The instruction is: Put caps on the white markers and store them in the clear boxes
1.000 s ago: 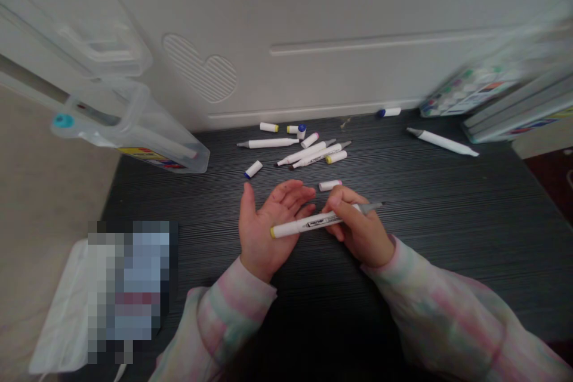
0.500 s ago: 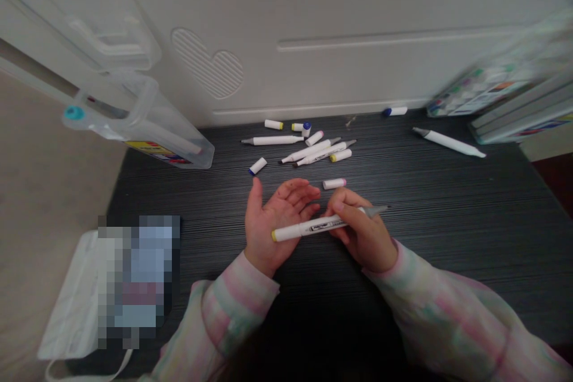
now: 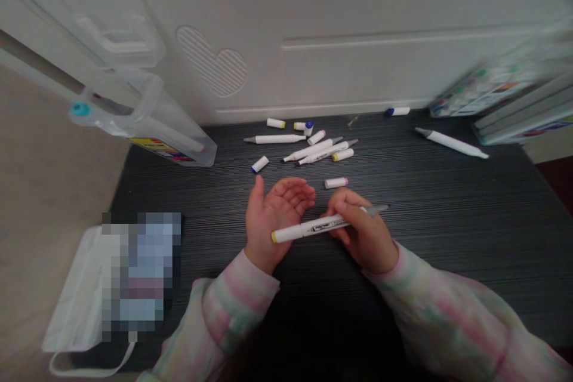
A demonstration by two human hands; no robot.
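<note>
My right hand (image 3: 362, 230) is closed around a white marker (image 3: 308, 228), with fingers and thumb near its grey-tipped end. A yellow-ended cap covers the marker's other end, which lies over my left palm. My left hand (image 3: 277, 218) is palm up, thumb out and fingers slightly curled, gripping nothing. Just beyond my hands lies a white cap with a pink end (image 3: 335, 182). Farther back are several uncapped white markers (image 3: 280, 139) and loose caps with yellow, blue or pink ends, including a blue-ended cap (image 3: 260, 164).
A clear plastic case (image 3: 179, 125) stands open at the left. At the right are another marker (image 3: 452, 143), a blue-ended cap (image 3: 398, 111) and a clear pack of markers (image 3: 483, 92). A white face mask (image 3: 76, 292) and a blurred-out object (image 3: 150, 268) lie at the near left of the dark table (image 3: 447, 209).
The view has shifted slightly. My left fingers have drawn back a little from my right hand and curled slightly; the marker stays in my right hand.
</note>
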